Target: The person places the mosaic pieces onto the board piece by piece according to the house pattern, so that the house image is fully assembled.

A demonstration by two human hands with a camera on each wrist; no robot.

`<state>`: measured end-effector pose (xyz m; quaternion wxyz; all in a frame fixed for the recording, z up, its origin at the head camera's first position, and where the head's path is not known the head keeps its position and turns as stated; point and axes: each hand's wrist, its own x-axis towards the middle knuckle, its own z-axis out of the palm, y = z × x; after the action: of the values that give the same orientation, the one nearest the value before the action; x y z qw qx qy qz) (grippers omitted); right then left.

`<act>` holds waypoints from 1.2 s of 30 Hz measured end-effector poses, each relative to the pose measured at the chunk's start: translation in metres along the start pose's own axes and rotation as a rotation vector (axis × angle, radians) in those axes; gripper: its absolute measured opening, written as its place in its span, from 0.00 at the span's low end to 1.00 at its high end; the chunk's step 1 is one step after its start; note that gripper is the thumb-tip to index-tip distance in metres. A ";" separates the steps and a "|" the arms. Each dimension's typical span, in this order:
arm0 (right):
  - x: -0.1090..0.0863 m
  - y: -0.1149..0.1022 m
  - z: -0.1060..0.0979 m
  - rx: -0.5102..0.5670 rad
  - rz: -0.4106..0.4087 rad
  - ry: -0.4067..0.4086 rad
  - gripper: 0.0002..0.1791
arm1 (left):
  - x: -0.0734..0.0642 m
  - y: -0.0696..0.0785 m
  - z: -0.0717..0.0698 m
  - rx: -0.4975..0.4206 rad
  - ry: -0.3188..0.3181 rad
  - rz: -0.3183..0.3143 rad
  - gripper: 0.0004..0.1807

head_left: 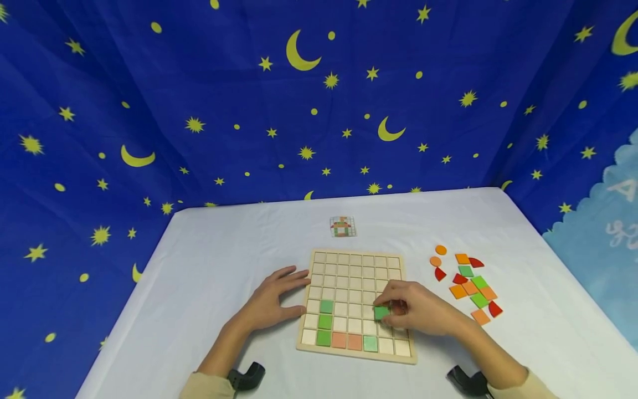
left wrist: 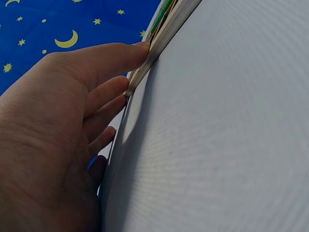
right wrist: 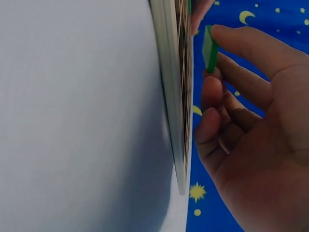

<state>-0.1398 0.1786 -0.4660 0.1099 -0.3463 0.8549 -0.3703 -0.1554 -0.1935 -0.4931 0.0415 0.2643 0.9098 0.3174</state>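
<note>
R hand [head_left: 422, 309] pinches grn tile [head_left: 381, 313] over grid bd [head_left: 341, 308]; L hand [head_left: 269, 299] at bd edge.

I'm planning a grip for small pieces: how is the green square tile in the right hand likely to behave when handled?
The green square tile is probably stiff: it looks flat while the right hand pinches it. It is likely light, being small and thin. With flat faces and straight edges, it seems unlikely to roll.

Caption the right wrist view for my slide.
Right hand pinching a green tile over the wooden board.
</note>
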 end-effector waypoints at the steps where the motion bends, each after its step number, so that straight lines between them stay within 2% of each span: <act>1: 0.001 -0.001 0.002 -0.001 -0.004 -0.005 0.12 | 0.000 0.000 0.000 -0.004 0.000 -0.002 0.34; 8: 0.004 -0.007 0.010 0.000 0.000 -0.031 0.11 | -0.001 0.000 0.000 -0.004 -0.003 -0.015 0.34; 16: 0.007 -0.013 0.018 -0.017 -0.058 -0.031 0.11 | 0.000 -0.001 0.001 0.004 0.000 -0.020 0.34; 29: 0.008 -0.016 0.024 -0.105 -0.024 -0.027 0.11 | 0.000 -0.001 0.001 0.006 -0.003 -0.022 0.34; 36: 0.008 -0.015 0.024 -0.108 -0.026 -0.028 0.12 | 0.001 -0.001 0.002 0.009 0.001 -0.014 0.34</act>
<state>-0.1274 0.1528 -0.4718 0.0984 -0.3681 0.8673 -0.3202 -0.1562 -0.1930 -0.4950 0.0421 0.2581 0.9131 0.3129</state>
